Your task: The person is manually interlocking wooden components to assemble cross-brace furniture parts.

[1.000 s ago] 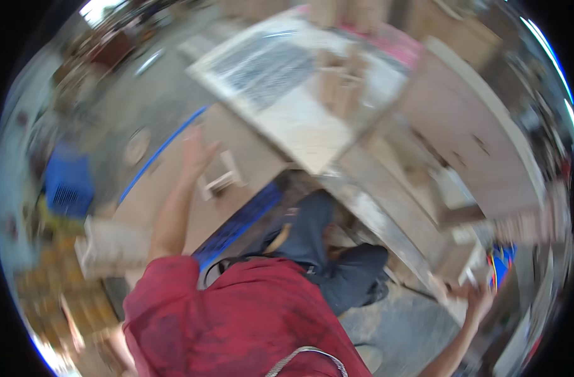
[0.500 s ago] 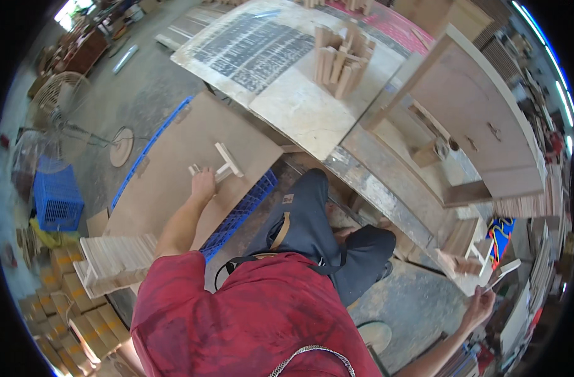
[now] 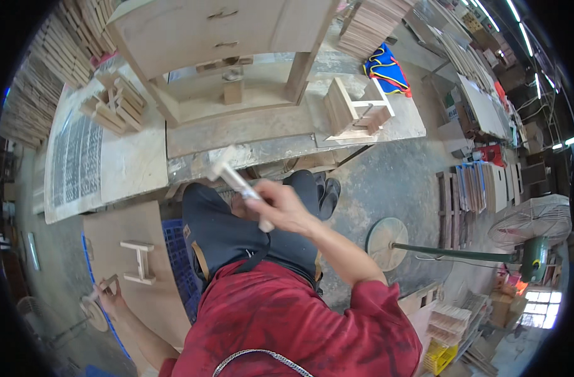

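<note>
Work in hand, as I follow it remotely through the head view. The right hand grips a pale T-shaped wooden piece above the lap, near the front edge of the counter; the piece is blurred, so I cannot tell how its joint is made. The left hand, beside the outer edge of the brown board, has its fingers closed around a small wooden strip. On that board, next to a blue crate, lies an H-shaped frame, its two end bars already spanned by a crosspiece; I judge its shape complete, though I cannot tell whether it is fastened. The T-shaped piece seems less advanced: I make out a bar across one end and none at the other, and it and the strip are well apart. A small open wooden frame standing on the counter has sides already assembled, and I judge the work overall to be partly done.
</note>
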{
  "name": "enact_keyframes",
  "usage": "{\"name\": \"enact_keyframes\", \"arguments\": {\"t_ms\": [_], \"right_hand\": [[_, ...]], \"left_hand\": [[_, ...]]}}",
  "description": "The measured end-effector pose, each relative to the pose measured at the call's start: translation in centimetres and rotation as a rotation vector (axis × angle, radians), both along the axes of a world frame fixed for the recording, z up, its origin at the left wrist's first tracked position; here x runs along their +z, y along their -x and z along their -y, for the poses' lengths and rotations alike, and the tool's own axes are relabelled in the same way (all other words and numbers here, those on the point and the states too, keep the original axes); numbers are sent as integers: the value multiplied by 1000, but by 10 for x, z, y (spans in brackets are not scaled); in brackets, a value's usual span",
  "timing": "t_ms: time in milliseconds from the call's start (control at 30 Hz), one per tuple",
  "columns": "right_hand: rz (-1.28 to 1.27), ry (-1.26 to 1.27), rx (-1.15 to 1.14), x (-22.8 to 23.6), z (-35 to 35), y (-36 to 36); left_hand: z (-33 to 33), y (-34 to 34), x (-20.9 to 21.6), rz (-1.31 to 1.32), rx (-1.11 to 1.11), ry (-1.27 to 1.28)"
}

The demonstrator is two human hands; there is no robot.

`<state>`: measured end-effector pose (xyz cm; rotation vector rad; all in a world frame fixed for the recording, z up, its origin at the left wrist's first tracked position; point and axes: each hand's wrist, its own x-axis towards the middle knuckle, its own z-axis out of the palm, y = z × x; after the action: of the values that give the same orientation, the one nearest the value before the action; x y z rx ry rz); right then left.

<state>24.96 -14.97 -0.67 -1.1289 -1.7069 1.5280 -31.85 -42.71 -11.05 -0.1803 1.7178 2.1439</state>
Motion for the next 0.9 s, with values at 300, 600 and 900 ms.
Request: {"name": "enact_keyframes", "arguments": {"t_ms": [300, 600, 900], "right_hand": [[-221, -32, 145, -55, -29, 77], [-331, 122, 162, -60, -12, 30], [-299, 62, 35, -65, 12, 15]], "left_hand": [[-59, -188, 139, -634, -678, 249], [-180, -308, 147, -896, -1442, 214], [-205, -330, 127, -760, -1457, 225]]}}
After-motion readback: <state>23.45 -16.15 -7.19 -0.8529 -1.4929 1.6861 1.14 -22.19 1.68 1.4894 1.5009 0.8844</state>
